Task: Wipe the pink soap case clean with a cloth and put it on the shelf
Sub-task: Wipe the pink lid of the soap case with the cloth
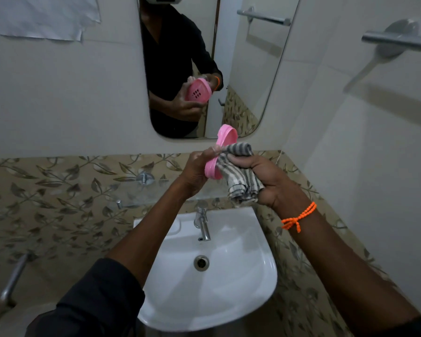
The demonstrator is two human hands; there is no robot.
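Setting: bathroom corner, plain pale wall above a band of leaf-patterned tile; entries run from nearest to farthest.
Washbasin [229, 310]: white glazed ceramic, rounded front, metal drain at centre; directly below both hands.
Tap [203, 224]: chromed pillar tap at the basin's back edge.
Right hand [270, 183]: grip curled round the cloth; an orange beaded thread [299, 216] is tied at the wrist.
Cloth [241, 176]: soft woven rag, grey and off-white stripes, bunched, its upper fold pressed into the case's hollow side.
Left hand [197, 169]: grip closed on the soap case, fingers behind it, thumb at the rim.
Pink soap case [223, 148]: glossy moulded plastic, oval, shallow, held on edge in the air above the basin, between the two hands.
Glass shelf [141, 190]: clear, on chrome brackets, on the tiled band left of the tap; likely destination.
Mirror [241, 69]: rounded corners; reflection shows drain holes in the case's back.
Towel rail [396, 40]: brushed metal, right wall.
Handling note: judged mid-wipe. Steady the rim firmly, work the cloth round the inner curve and over the holes.
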